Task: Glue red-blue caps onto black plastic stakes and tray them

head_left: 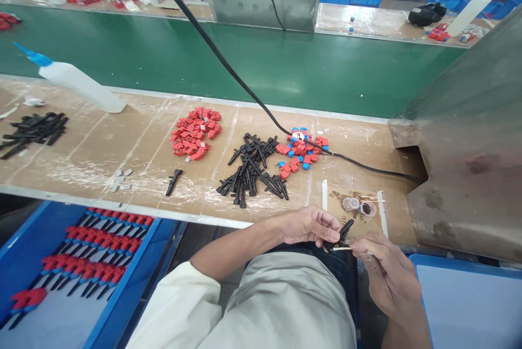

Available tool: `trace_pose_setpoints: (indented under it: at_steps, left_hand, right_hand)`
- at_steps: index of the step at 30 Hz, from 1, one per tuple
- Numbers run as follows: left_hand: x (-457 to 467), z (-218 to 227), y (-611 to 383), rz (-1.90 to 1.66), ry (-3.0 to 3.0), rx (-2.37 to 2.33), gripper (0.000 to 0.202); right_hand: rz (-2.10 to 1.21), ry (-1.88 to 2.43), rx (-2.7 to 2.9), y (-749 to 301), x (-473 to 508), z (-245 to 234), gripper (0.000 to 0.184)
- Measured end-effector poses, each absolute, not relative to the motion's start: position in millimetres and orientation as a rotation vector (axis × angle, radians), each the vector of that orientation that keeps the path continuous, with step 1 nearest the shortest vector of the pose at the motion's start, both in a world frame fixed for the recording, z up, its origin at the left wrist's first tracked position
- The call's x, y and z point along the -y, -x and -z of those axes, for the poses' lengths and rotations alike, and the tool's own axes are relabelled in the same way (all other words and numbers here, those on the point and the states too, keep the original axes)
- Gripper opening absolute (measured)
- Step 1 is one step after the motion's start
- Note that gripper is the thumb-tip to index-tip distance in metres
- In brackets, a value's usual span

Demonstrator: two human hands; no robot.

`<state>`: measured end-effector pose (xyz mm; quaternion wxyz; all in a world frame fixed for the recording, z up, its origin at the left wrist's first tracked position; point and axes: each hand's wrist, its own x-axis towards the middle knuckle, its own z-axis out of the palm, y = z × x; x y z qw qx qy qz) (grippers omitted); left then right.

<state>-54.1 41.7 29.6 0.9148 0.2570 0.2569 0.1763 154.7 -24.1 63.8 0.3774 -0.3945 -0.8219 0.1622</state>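
Observation:
My left hand (pixel 310 225) pinches a small black plastic pin (pixel 341 232) just below the bench's front edge. My right hand (pixel 381 265) is closed on a thin pale stick (pixel 340 249), whose tip touches the black pin. On the bench ahead lie a heap of black pins (pixel 253 169), a pile of red caps (pixel 194 132) and a mix of red and blue pieces (pixel 300 150). Two small round glue cups (pixel 359 206) sit on a cardboard patch close to my hands.
A blue tray (pixel 134 262) at lower left holds rows of finished red-topped black pins. A white squeeze bottle (pixel 77 82) lies at left, near another black pile (pixel 32 130). A black cable (pixel 244 88) crosses the bench. A green conveyor (pixel 244 61) runs behind; a grey metal housing (pixel 468 148) stands right.

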Motion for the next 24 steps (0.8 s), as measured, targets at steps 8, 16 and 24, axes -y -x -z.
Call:
trace_pose_setpoints:
  at_steps: [8,16,24]
  left_hand:
    - [-39,-26,56,-0.377,-0.564,-0.532,0.049]
    - [-27,-19,51,-0.604,-0.402,-0.561,0.056]
    - [-17,-23,40,-0.874,-0.348,-0.637,0.057]
  right_hand:
    - [-0.46,0.999,2.11,-148,19,-67,0.019]
    - [-0.377,1.032,1.976,-148,31,-52,0.027]
    - [-0.097,1.072,1.946,-139,41,-46,0.029]
